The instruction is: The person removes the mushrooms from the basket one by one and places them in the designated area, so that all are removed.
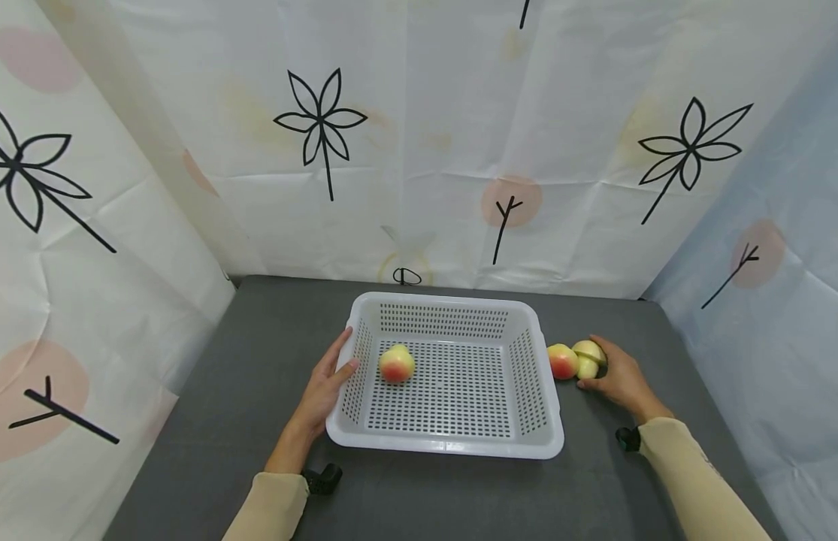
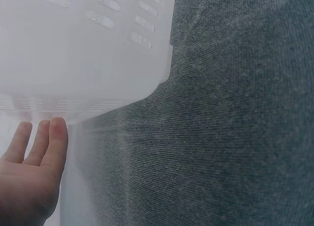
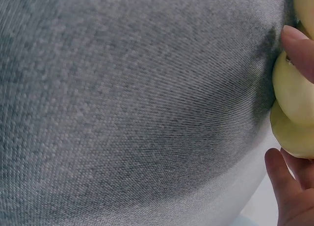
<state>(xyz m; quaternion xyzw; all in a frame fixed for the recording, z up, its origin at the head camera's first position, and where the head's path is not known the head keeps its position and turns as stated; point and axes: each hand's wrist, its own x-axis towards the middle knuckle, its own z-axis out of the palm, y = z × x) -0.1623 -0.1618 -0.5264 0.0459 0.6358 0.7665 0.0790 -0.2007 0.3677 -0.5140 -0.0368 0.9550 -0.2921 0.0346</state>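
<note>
A white perforated plastic basket (image 1: pixel 444 448) sits on the dark table. Inside, toward its left, lies one round red-and-yellow fruit (image 1: pixel 396 364). My left hand (image 1: pixel 322 391) rests against the basket's left side, thumb at the rim; in the left wrist view its straight fingers (image 2: pixel 58 138) touch the outer wall. Right of the basket, my right hand (image 1: pixel 618 379) holds pale yellow-green fruit (image 1: pixel 586 367) between thumb and fingers; two pieces show there, one above the other. Another red-and-yellow fruit (image 1: pixel 563 361) touches them, beside the basket wall. The right wrist view shows the fruit (image 3: pixel 294 88) only partly.
Dark grey cloth covers the table (image 1: pixel 209 421). White patterned sheets (image 1: pixel 446 150) hang behind it and on both sides. A dark band with a camera (image 1: pixel 322 479) is on the left wrist, another band (image 1: pixel 628 439) on the right.
</note>
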